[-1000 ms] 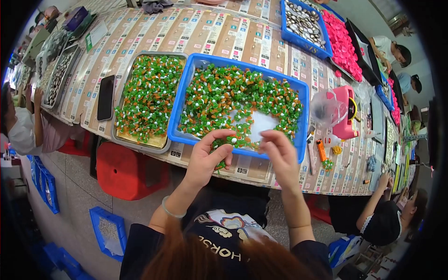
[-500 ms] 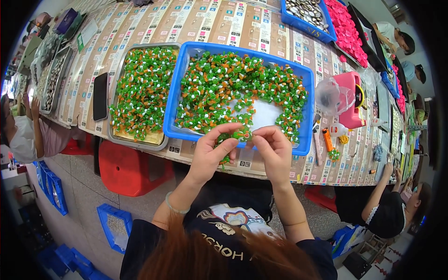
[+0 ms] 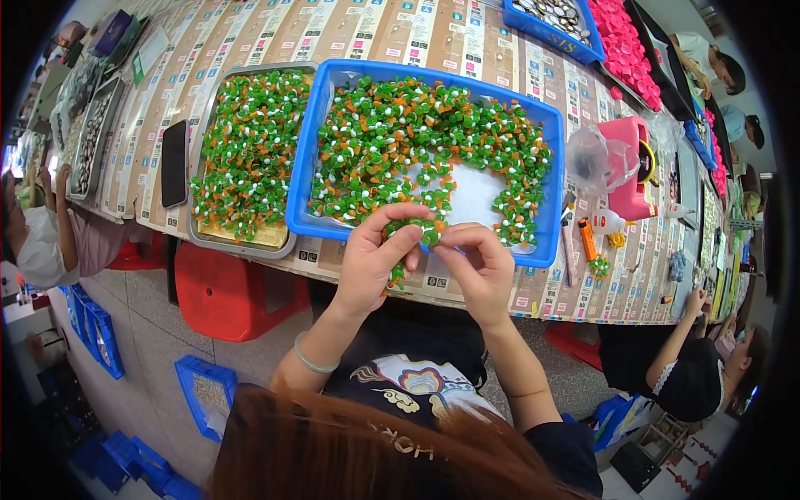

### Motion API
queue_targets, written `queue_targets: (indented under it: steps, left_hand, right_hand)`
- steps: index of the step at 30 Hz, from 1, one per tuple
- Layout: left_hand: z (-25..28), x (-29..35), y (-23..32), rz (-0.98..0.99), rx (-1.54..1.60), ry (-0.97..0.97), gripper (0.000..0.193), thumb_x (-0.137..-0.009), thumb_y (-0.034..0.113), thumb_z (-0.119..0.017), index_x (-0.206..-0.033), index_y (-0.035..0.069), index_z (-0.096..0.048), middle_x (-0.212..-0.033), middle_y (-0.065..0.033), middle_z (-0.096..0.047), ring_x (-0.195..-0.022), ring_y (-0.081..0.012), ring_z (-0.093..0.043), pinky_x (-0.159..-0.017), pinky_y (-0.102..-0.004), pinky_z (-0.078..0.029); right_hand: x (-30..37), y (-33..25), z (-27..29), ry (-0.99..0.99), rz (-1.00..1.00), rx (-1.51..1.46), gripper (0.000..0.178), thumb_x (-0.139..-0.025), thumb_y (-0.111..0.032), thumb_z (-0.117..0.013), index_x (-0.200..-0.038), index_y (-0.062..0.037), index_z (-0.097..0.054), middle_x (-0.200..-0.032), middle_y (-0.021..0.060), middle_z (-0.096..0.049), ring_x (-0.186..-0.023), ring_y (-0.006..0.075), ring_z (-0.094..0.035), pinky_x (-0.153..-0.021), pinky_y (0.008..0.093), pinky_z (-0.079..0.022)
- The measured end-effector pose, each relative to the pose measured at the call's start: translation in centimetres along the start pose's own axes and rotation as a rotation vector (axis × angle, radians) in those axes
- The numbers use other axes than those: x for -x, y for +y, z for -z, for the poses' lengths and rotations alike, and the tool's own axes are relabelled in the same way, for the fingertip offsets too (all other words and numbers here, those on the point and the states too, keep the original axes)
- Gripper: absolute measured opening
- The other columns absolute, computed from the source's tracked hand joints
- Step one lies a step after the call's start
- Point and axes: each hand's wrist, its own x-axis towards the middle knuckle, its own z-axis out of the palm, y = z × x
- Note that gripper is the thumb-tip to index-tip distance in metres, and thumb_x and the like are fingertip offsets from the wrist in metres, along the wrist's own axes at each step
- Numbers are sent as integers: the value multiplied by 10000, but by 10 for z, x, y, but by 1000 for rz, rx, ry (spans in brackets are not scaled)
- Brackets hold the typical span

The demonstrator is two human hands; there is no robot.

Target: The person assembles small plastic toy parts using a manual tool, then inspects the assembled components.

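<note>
Over the near rim of a blue plastic tray (image 3: 546, 187), both my hands meet around a small green, orange and white plastic piece (image 3: 430, 237). My left hand (image 3: 379, 250) is closed on several of these pieces, some showing below its palm. The thumb and fingers of my right hand (image 3: 477, 262) pinch at the same piece from the other side. Many similar small pieces (image 3: 383, 125) are heaped in the blue tray, with its white bottom showing near the middle. To the left, a metal tray (image 3: 198, 223) is filled with more of them.
A black phone (image 3: 174, 164) lies left of the metal tray. On the right are a pink container (image 3: 629, 162), a clear plastic bag (image 3: 587, 158) and an orange tool (image 3: 587, 239). A red stool (image 3: 212, 292) stands at the near table edge. Other people sit at both sides.
The view has shifted slightly, so the trays sit a little higher in it. My hands stay together, and the piece between them has turned, now showing a green round face.
</note>
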Motion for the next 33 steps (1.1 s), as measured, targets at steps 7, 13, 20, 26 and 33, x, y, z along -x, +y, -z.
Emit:
queue_targets:
  steps: [7,13,20,26,33]
  left_hand:
    - [40,16,58,-341,-114,190,144,-837,99,-487,-961,31,-513,-640,-1,-498,-476,-30,-430,-418,-156,-341]
    - [121,-14,163,-1069,-1136,661,194,-820,122,-516,-984,19,-516,-832,-81,-556,-681,-186,-530,-585,-284,-427]
    - [163,-50,165,-883,-1906,369,255,-805,208,-512,-1039,112,-544,-1078,-62,-541,-1116,-325,-379,-919,-438,-291]
    - [143,-60,151,-510,-2078,302,430,-831,435,-405,-1194,206,-432,-1333,-63,-277,-1235,-340,-185,-960,-563,-102]
    - [167,-32,154,-547,-2048,412,465,-846,432,-358,-1270,249,-318,-1343,-139,-223,-1207,-349,-251,-946,-569,-127]
  right_hand:
    - [3,-21,-31,63,-71,33,168,-776,20,-514,-944,10,-498,-868,56,-539,-805,114,-522,-727,219,-416]
    - [6,-45,-29,102,-60,46,110,-814,-5,-476,-917,22,-505,-858,56,-549,-782,110,-536,-708,212,-425]
    - [-22,-34,3,42,-80,191,100,-792,-38,-524,-871,20,-542,-800,46,-565,-739,102,-547,-660,208,-423]
    - [-52,-33,-1,-374,-20,662,175,-762,-81,-551,-915,1,-530,-794,81,-556,-723,161,-545,-656,258,-431]
    - [-53,-19,-52,-467,286,931,227,-692,-42,-561,-908,-14,-499,-827,133,-518,-792,273,-512,-703,342,-408]
